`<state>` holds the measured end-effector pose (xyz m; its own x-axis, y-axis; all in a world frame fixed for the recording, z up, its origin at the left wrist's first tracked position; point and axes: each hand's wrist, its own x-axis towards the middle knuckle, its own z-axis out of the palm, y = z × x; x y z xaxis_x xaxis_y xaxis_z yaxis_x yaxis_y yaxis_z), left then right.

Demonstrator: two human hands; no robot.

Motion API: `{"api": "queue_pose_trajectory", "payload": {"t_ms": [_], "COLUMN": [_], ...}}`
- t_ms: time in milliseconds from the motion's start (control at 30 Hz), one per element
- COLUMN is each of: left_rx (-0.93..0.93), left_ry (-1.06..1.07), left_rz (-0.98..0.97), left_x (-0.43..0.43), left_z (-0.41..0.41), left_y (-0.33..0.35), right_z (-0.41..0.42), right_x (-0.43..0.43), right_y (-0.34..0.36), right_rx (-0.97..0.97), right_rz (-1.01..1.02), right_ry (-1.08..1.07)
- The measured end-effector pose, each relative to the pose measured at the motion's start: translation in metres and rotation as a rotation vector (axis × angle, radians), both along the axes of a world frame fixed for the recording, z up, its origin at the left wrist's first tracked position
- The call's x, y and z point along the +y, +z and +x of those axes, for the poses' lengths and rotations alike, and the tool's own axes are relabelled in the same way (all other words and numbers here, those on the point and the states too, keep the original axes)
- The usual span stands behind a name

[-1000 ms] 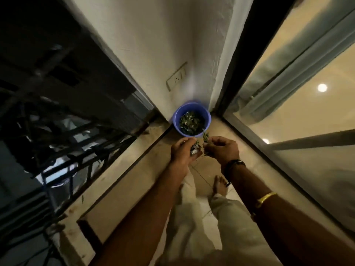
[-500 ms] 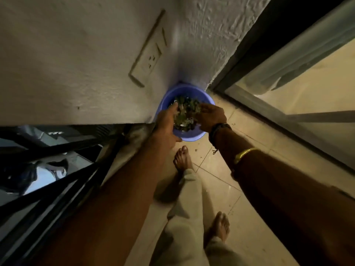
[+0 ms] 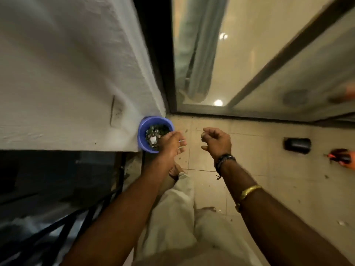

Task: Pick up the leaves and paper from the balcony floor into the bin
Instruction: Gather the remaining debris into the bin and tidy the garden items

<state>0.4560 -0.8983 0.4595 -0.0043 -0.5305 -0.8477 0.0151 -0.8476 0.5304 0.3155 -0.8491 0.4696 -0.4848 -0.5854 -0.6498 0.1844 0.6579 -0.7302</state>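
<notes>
Emptying leaves (image 3: 158, 131) into bin (image 3: 141, 131) at floor's (image 3: 269, 160) far-left corner; left hand (image 3: 171, 145) over rim, grip unreadable, right hand (image 3: 217, 141) loosely curled, empty. Next: gathering remaining scraps (image 3: 341, 223).

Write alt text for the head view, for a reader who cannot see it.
A person's left hand reaches over a blue bin of leaves and paper in a balcony corner. The right hand hovers, loosely curled, above tiled floor dotted with debris.
</notes>
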Motion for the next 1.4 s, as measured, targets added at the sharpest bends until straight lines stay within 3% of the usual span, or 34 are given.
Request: {"api": "queue_pose_trajectory", "payload": {"t_ms": [233,467,733,1000,1400], "left_rx": [0.039,0.151,0.247,0.313,0.392], "left_ry": [-0.345,-0.684,-1.172,-1.483,-1.884], "left_rz": [-0.211,-0.303,-0.285,-0.258,-0.211], "left_x": [0.104,0.226,0.329,0.410,0.566], "left_z": [-0.096,-0.209,-0.350,-0.534,-0.765], "left_y": [0.094,0.144,0.163,0.173,0.191], "right_z": [-0.070,-0.137,-0.237,-0.378,-0.573], "right_x": [0.151,0.292,0.409,0.499,0.634], "right_y": [0.096,0.140,0.158,0.163,0.163], "right_rx": [0.054,0.107,0.167,0.233,0.264], "right_rz": [-0.157,-0.225,-0.235,-0.195,-0.316], "right_ry": [-0.379,-0.796,-1.151,-1.476,-1.872]}}
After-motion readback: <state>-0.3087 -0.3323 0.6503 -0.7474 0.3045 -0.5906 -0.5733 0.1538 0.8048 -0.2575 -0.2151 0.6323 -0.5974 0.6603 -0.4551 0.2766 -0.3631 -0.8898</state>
